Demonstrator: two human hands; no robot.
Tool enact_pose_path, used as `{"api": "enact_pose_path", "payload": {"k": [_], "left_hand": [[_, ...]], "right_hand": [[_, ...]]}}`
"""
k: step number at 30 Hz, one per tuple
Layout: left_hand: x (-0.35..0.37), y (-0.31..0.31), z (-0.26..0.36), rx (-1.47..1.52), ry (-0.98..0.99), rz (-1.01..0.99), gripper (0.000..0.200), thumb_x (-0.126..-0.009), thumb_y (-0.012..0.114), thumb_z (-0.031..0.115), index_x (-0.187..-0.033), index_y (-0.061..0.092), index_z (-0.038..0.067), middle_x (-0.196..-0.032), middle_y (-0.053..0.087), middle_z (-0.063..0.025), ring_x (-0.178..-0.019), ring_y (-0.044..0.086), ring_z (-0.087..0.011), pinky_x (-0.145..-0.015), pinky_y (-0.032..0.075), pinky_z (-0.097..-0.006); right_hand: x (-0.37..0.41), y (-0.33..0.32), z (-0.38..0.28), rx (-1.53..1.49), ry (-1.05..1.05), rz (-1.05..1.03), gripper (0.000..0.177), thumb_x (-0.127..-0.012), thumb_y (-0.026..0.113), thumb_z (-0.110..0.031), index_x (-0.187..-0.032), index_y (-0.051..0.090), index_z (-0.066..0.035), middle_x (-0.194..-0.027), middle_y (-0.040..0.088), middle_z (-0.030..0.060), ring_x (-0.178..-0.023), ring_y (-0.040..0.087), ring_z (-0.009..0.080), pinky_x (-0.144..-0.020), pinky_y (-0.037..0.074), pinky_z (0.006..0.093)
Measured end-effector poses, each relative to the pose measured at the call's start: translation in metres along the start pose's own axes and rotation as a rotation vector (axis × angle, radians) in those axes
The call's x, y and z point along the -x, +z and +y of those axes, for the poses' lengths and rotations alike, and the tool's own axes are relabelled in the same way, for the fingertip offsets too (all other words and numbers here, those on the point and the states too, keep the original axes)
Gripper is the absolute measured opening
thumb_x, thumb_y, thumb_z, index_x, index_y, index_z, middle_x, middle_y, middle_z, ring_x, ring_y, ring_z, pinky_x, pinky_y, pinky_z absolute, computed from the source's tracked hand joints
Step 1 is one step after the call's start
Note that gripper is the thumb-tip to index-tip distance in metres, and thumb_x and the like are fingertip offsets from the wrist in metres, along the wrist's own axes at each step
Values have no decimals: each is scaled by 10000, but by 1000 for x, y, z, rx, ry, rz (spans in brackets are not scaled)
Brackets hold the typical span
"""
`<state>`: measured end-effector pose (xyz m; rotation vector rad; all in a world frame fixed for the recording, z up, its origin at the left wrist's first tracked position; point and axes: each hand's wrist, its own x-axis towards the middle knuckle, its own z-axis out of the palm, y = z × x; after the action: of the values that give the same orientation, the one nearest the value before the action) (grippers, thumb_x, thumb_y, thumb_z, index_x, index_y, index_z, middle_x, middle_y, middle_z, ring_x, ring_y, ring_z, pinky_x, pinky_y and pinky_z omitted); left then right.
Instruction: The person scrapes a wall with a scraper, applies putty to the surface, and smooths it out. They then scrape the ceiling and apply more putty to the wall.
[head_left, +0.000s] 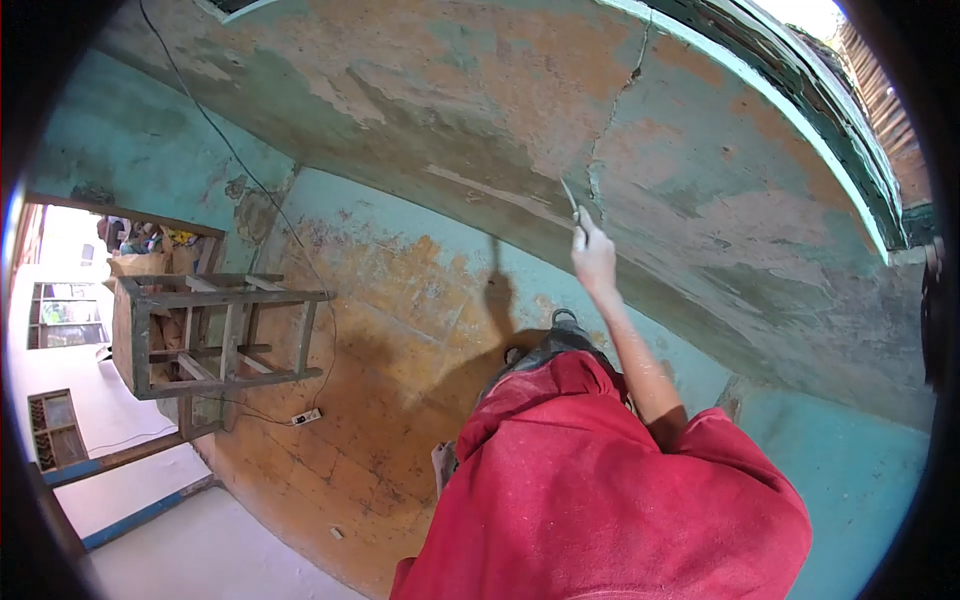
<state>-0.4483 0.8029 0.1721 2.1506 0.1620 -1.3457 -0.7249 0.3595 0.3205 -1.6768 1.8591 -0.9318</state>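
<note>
Right hand [594, 255]: closing around the lower end of a slim blade [569, 194], thumb and fingers wrapping it, forearm reaching up and leftward out of a red shirt [600, 490]. The blade is pointing away from the fist, its tip lying over the wall [450, 110], just beside the lower part of a jagged crack [594, 180] (whether it is touching plaster, I cannot tell). Left hand: not showing, so its state I cannot tell.

The crack is running from near the pale edging [790, 100] down past the blade. Around it the wall is showing patches of orange, grey and green, with paint flaking off.

Below the wall, an orange floor [370, 450] is carrying fine cracks and scuffs; a dark shadow [497, 290] is falling across it, left of the hand in view. Dark items [563, 335] are poking out past the shirt hem (too unclear to name).

To the left, a wooden stool [232, 335] is standing on slatted legs near a doorway [215, 250]. A pale power strip [306, 417] is lying on the floor near the stool, a cord running to it. Another thin cord [215, 125] is trailing down across the wall. Through the doorway, a heap of mixed items [150, 243] is showing, in bright light.
</note>
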Motion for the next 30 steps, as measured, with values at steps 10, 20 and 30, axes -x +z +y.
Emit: {"api": "enact_pose_path", "payload": {"k": [10, 20, 30], "left_hand": [[-38, -9, 3, -92, 137, 97, 160, -914, 625, 188, -954, 656, 37, -626, 541, -23, -502, 524, -135, -466, 445, -311], [-71, 19, 15, -335, 389, -33, 209, -913, 633, 233, -956, 686, 36, -643, 580, -39, -510, 555, -141, -495, 468, -325], [-54, 80, 128, -365, 413, 103, 244, -890, 628, 248, -941, 687, 17, -681, 617, -61, -574, 586, -146, -540, 474, -330]], "right_hand": [[-5, -7, -22, -24, 15, -49, 400, -957, 505, -211, -1339, 596, -136, -924, 670, 268, -881, 650, 461, -763, 496, 543], [-3, -57, -24, -65, -55, 12, 396, -945, 515, -182, -1319, 614, -99, -986, 637, 301, -927, 641, 463, -785, 495, 500], [-7, -108, -26, -49, -3, -138, 401, -930, 533, -156, -1313, 612, -68, -959, 651, 302, -918, 661, 448, -794, 502, 460]]}}
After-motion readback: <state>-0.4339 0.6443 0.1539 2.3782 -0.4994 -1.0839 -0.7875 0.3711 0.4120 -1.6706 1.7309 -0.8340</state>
